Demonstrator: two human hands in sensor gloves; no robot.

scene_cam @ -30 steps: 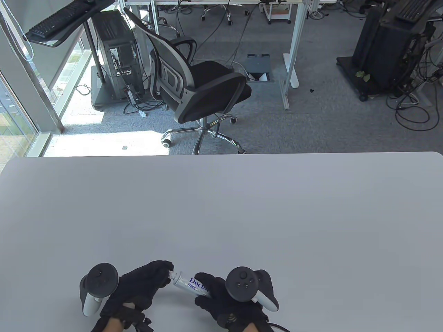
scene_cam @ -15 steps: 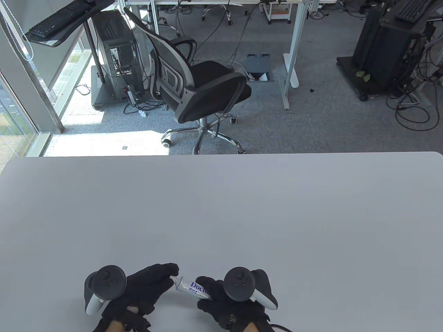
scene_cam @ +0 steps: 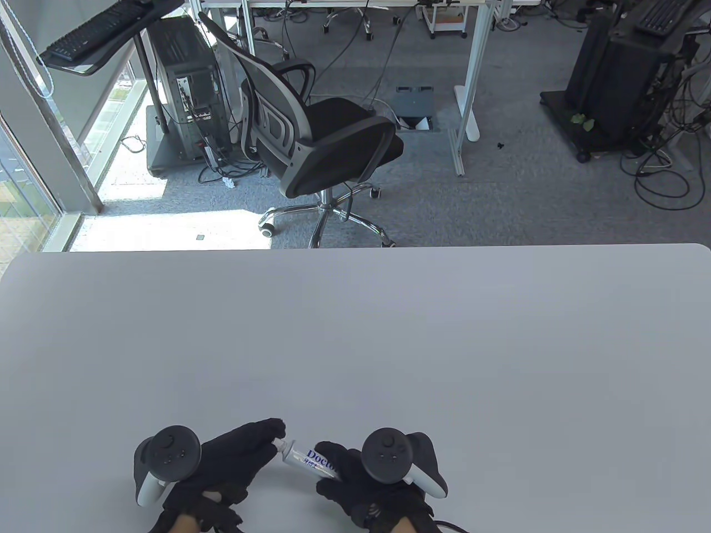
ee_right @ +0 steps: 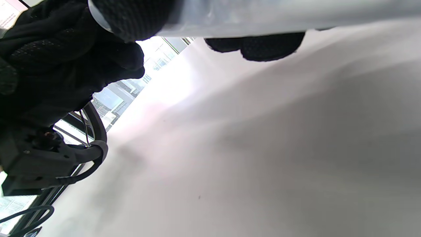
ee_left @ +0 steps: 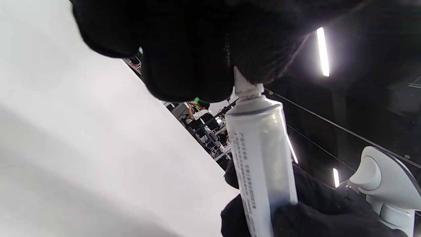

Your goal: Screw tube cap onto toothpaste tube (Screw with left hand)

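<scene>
Table view shows the table (scene_cam: 355, 344), then near its front edge the right hand (scene_cam: 369, 488) gripping the toothpaste tube (scene_cam: 311, 462), the left hand (scene_cam: 233, 461) pinching the tube cap (scene_cam: 280, 444) at its neck. Screwing is underway; next, I judge, another twist with the tube held steady.

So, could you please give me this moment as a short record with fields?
tube: toothpaste tube, lifted off the table, nozzle end pointing toward the left hand
cap: white cap at the tube's nozzle, mostly covered by fingers
left hand: left hand pinches the cap
right hand: right hand holds the tube's body
how far on: cannot tell
</scene>
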